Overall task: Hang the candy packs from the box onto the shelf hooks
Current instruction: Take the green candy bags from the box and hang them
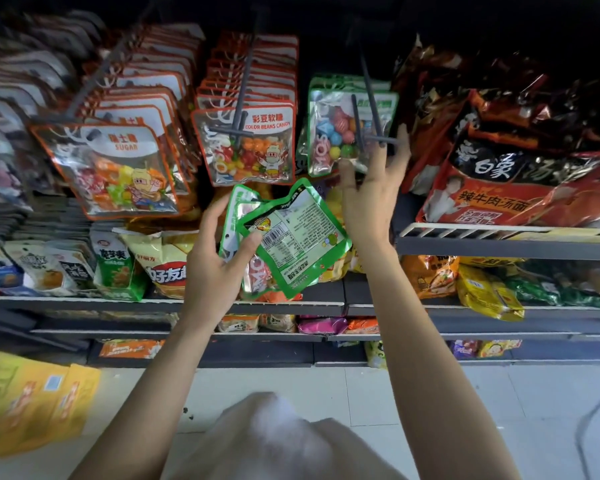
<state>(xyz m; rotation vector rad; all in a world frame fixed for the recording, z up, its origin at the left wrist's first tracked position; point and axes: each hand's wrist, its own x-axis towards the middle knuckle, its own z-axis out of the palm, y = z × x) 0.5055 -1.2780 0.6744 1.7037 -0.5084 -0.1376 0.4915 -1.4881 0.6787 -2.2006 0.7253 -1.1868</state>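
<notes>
Left hand [219, 258] at centre of frame, gripping green packs [291, 237], back side with barcode turned up. Right hand [371, 192] raised, fingers spread, touching tip of hook [373, 98] at upper centre-right. Green pack of round candies [340, 133] hanging on that hook. Orange packs [246, 140] on hooks to the left. Red noodle bags [499, 188] on right shelf [499, 242].

Glossy plastic candy packs [284, 237] hang on matt dark hooks [371, 98]; the noodle bags [506, 188] look shiny foil.
</notes>
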